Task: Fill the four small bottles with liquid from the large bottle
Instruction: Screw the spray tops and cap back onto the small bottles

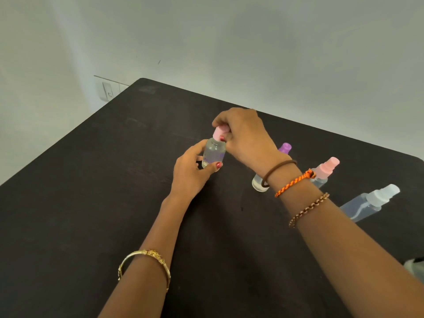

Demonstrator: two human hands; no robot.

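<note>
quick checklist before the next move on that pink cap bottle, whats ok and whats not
1. Bottle steadied: ok. The left hand grips the small bottle upright on the table.
2. Cap held: ok. The right hand pinches the pink cap.
3. Cap tight or loose: cannot tell.
4. Liquid level in that bottle: cannot tell; the glass is clear and partly covered.
5. Other bottles out of the way: ok. The purple-capped bottle, the pink-capped spray bottle and the clear-capped spray bottle stand off to the right.
6. Large bottle ready: cannot tell; none is identifiable.
</note>
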